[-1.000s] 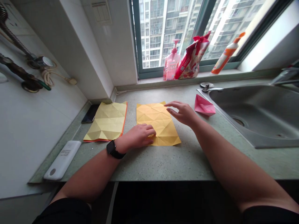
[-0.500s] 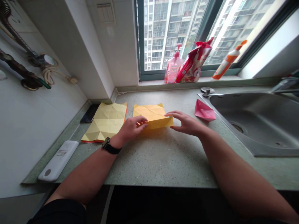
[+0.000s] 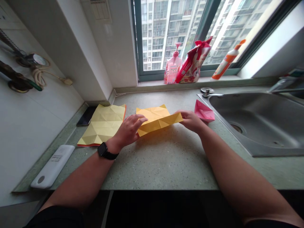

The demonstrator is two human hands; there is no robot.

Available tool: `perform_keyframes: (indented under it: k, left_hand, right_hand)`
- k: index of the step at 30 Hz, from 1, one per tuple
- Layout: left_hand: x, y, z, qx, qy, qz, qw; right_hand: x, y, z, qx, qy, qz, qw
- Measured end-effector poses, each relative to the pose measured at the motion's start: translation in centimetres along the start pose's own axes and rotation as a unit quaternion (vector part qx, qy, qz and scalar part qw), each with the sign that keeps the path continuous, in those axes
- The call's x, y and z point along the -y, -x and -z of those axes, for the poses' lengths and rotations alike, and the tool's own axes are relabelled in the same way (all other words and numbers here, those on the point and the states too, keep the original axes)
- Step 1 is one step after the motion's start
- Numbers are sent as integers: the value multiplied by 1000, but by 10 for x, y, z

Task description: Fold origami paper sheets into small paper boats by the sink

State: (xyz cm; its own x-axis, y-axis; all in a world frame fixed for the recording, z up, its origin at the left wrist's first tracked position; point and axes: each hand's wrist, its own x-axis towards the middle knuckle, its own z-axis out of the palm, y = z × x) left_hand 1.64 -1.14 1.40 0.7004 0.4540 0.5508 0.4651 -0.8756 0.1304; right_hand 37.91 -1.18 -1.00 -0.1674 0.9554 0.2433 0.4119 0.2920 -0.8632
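Observation:
Between my hands is a creased orange-yellow sheet of origami paper [image 3: 159, 124], its near part folded up into a slanting flap and its far part lying towards the counter. My left hand [image 3: 128, 129], with a black watch on the wrist, grips the paper's left end, fingers bent over the edge. At the right end, my right hand [image 3: 192, 121] pinches the raised corner; some of its fingertips are hidden behind the paper. Close beyond the right hand stands a folded pink paper piece [image 3: 204, 111]. Left of my left hand lies a stack of creased pale yellow paper [image 3: 104, 122] with orange-red edges underneath.
A dark phone [image 3: 85, 116] lies partly under the yellow stack, and a white power-bank-like device [image 3: 53, 166] rests at the counter's left edge. To the right is a steel sink [image 3: 261, 126]. A pink pump bottle [image 3: 173, 68], red bag [image 3: 193, 65] and orange-white bottle [image 3: 225, 65] stand on the windowsill.
The right end of the orange-yellow paper has risen and the flap now slants. My right hand has closed from a loose, spread pose onto that corner. The camera view has shifted slightly.

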Motion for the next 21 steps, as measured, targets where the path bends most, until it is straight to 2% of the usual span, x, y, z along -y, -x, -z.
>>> perform_keyframes:
  k: [4,7,11,16,19,21]
  left_hand:
    - [0,-2,-2,-97,16,7,995]
    - [-3,-4,0,-146,62,7,987]
    - [-9,-4,4,-147,126,28,981]
    - [-6,-3,-2,-131,119,133,975]
    - [0,-2,-9,-182,67,177,965]
    - [0,-2,-11,-210,14,168,963]
  right_hand:
    - [-1,-1,6,18,23,-20,999]
    - [1,-1,10,48,37,-20,998]
    - [4,2,15,102,23,-39,994]
    - [1,2,15,151,-18,-30,988]
    - [-4,1,14,150,37,-22,988]
    - [-6,2,12,123,96,-38,987]
